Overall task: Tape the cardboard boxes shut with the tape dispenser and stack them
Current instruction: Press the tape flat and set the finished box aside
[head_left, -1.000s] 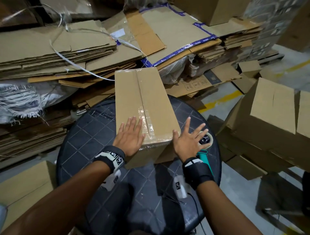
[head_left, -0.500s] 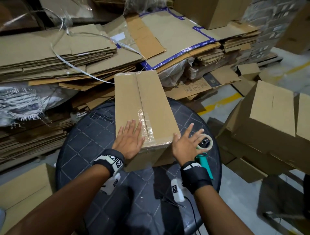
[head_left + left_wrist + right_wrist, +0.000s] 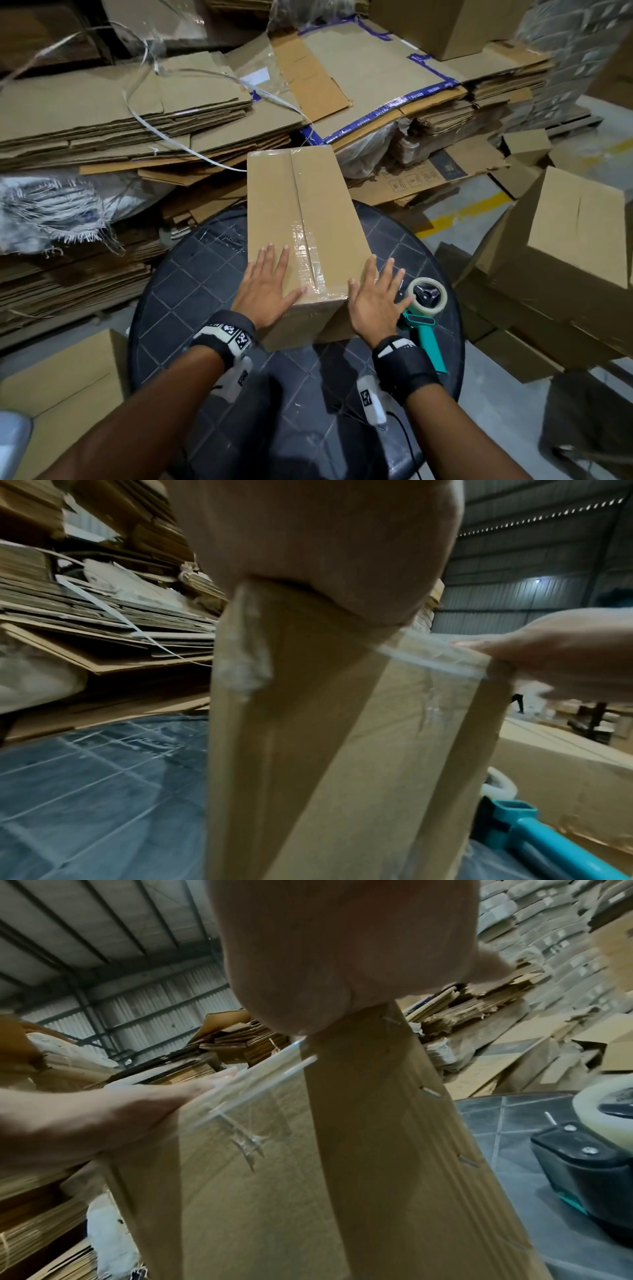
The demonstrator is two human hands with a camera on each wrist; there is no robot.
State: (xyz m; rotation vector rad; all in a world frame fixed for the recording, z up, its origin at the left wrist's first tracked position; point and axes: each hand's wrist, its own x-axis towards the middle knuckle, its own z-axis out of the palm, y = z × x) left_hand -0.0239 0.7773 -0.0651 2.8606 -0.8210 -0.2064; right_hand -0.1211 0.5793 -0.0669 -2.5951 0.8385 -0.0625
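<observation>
Cardboard is giving slightly under your left hand [image 3: 265, 291], which is lying flat and open-fingered on the near left corner of the box [image 3: 301, 219]. That box is sitting on the dark counter [image 3: 191, 281], its clear tape [image 3: 305, 253] running down the centre seam. Your right hand [image 3: 373, 301] is spreading open against the near right edge; whether its palm is pressing is hard to tell. Keep smoothing outward, firmly over the corner. Your tape dispenser [image 3: 423, 308] is lying just beside it.
</observation>
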